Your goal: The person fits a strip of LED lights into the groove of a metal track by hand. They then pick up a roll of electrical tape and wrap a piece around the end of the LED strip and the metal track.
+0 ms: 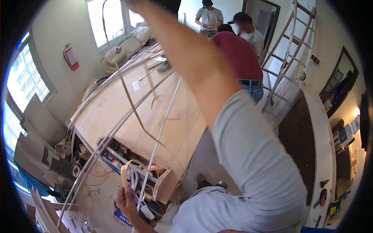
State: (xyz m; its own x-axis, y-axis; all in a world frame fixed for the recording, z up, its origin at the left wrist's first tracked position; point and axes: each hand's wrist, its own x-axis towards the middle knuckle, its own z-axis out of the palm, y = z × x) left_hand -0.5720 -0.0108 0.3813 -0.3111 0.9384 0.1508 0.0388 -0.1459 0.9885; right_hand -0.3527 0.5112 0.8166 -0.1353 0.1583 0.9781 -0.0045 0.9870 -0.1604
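Note:
My left hand [126,200] is low in the view, closed around a looped bundle of cable [124,171] with beige-orange and white strands. My right arm stretches up across the middle, and my right hand [136,5] is cut off by the top edge, so its fingers do not show. Left of that hand, a long loose cable [134,108] drops from the top edge and curves down over the wooden table. Whether my right hand holds this cable is hidden. Below the bundle is an open compartment [116,153] with tools and more coiled cable.
Long thin strips [112,134] lie across the wooden table [171,132]. Beyond it a person in a maroon shirt [239,54] bends over, with two other people nearby. A stepladder [289,58] stands at right. A fire extinguisher [71,57] hangs on the left wall.

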